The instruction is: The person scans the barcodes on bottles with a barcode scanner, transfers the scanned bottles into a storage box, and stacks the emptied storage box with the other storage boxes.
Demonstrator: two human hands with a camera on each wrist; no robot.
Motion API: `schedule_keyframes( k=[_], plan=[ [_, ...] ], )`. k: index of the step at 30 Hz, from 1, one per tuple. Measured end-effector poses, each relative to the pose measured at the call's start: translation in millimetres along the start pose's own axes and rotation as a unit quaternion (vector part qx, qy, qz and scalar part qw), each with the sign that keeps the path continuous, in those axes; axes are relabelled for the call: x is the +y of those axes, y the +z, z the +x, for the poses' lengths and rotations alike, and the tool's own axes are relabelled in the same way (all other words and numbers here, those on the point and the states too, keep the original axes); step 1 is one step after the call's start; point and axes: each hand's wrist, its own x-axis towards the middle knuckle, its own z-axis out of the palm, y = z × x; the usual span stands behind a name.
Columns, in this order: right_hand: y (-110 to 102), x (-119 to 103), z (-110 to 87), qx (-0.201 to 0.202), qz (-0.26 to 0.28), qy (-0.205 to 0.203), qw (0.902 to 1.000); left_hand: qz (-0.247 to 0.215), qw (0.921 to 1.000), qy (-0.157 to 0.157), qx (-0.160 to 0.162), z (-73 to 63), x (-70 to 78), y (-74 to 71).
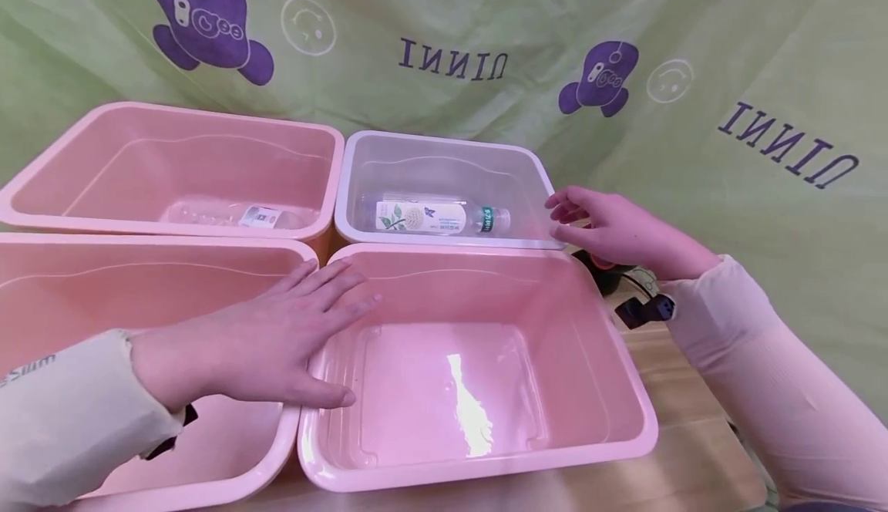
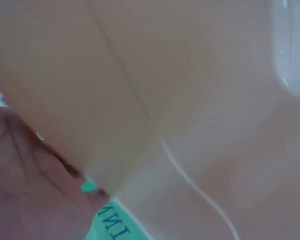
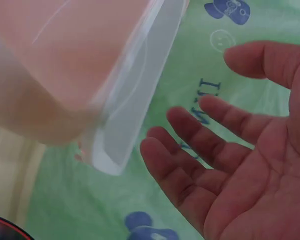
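Fingers spread, my left hand [image 1: 277, 335] [image 2: 35, 185] lies over the adjoining rims of the front left pink bin [image 1: 208, 493] and the front right pink bin [image 1: 479, 475]. It grips nothing. My right hand [image 1: 613, 227] [image 3: 240, 155] is beside the right corner of the white bin [image 1: 444, 240], its fingers loosely bent and nothing held in them. Inside that white bin a clear plastic bottle [image 1: 423, 217] with a floral label lies on its side. The right wrist view shows a gap between the fingertips and the bin rim.
A back left pink bin [image 1: 166, 227] holds another clear bottle [image 1: 260, 217]. Right of the bins, a dark object with a cable [image 1: 644, 310] is on the wooden table [image 1: 701, 427]. A green printed cloth [image 1: 444, 3] hangs behind everything.
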Motion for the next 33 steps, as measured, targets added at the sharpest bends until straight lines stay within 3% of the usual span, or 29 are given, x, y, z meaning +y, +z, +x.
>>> schedule_keyframes(
  k=[8,14,19,25,29,33],
  plan=[
    [7,-8,-1.0,0.001,-0.025,-0.066,0.9975,-0.020,0.9997,-0.012,0.000,-2.1,-13.1,-7.8],
    [13,8,-9.2,0.013,-0.065,-0.060,0.9960,-0.031,0.9993,-0.020,0.005,-6.6,-10.6,-6.5],
    [18,33,-28.5,0.023,-0.092,-0.025,0.9952,-0.027,0.9990,-0.036,-0.006,-7.6,-7.2,-9.9],
    [31,50,-54.6,-0.033,0.039,0.062,0.9967,-0.035,0.9979,-0.051,-0.016,-0.6,-4.9,-13.0],
    [35,62,-65.4,-0.031,0.115,0.066,0.9907,-0.070,0.9949,-0.066,-0.030,7.1,-0.4,-16.6],
    [38,81,-78.9,-0.030,0.208,0.059,0.9759,-0.135,0.9845,-0.103,-0.044,16.4,4.9,-25.3]
  ],
)
